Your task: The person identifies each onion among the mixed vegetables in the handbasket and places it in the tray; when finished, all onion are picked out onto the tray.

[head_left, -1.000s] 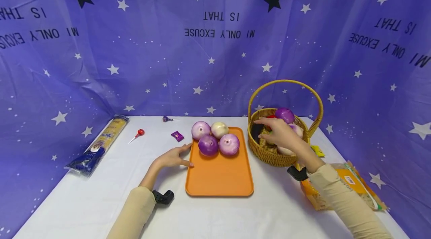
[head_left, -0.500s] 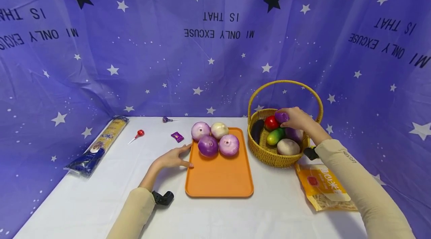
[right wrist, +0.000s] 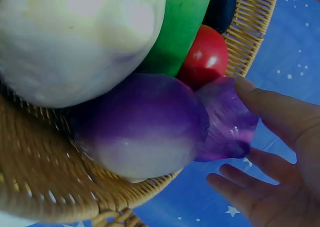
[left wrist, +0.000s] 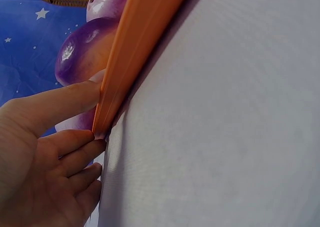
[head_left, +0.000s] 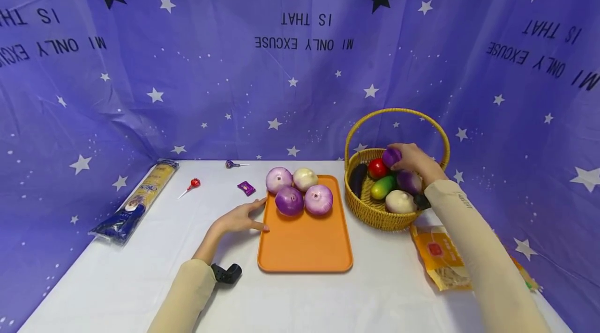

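My right hand (head_left: 399,159) reaches into the wicker basket (head_left: 375,214) and grips a small purple onion (head_left: 391,156) at its back. In the right wrist view the thumb (right wrist: 270,107) lies on that purple onion (right wrist: 227,122), beside a bigger purple onion (right wrist: 145,127). My left hand (head_left: 260,215) rests flat on the white table, its straight fingers (left wrist: 75,99) against the left rim of the orange tray (head_left: 304,249). Several onions (head_left: 289,201) sit at the tray's far end.
The basket also holds a red tomato (head_left: 377,168), a green cucumber (head_left: 383,187), a dark eggplant (head_left: 358,177) and a pale onion (head_left: 400,201). An orange packet (head_left: 440,257) lies at the right. A pasta packet (head_left: 136,202), lollipop (head_left: 192,185) and candy (head_left: 246,188) lie at the left.
My right hand moved from the basket's front rim to its back and closed on the small purple onion, raising it slightly. The left hand stayed at the tray's edge.
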A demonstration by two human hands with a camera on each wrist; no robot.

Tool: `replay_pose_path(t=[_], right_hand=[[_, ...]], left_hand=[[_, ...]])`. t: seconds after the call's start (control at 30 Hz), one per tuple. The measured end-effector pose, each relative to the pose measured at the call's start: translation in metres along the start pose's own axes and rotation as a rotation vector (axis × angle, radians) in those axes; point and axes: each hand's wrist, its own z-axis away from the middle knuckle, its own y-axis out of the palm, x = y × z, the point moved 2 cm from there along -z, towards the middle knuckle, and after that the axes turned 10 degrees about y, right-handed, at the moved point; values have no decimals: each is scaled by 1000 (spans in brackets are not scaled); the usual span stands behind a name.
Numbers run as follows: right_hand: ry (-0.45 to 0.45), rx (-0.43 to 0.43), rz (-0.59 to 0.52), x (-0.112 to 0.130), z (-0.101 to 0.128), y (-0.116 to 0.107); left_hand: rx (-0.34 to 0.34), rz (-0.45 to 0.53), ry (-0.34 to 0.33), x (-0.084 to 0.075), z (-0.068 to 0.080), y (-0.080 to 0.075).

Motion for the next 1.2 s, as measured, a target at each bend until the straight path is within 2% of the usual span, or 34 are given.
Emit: replay_pose_path(t=[0.17, 0.47, 0.63, 0.97, 1.2], right_hand=[[4, 7, 29, -1, -7, 3], [33, -39, 20, -5, -12, 4], [4, -63, 8, -3, -9, 3], [-170, -200, -26, 19, 18, 7], [-235, -281, -80, 42, 51, 14]], left_hand=[[-5, 2, 9, 0, 0, -1], [-2, 10, 7, -1, 0, 0], [4, 0, -9, 0, 0, -1], [10, -1, -6, 1, 1, 0], [-3, 3, -4, 1, 0, 0]])
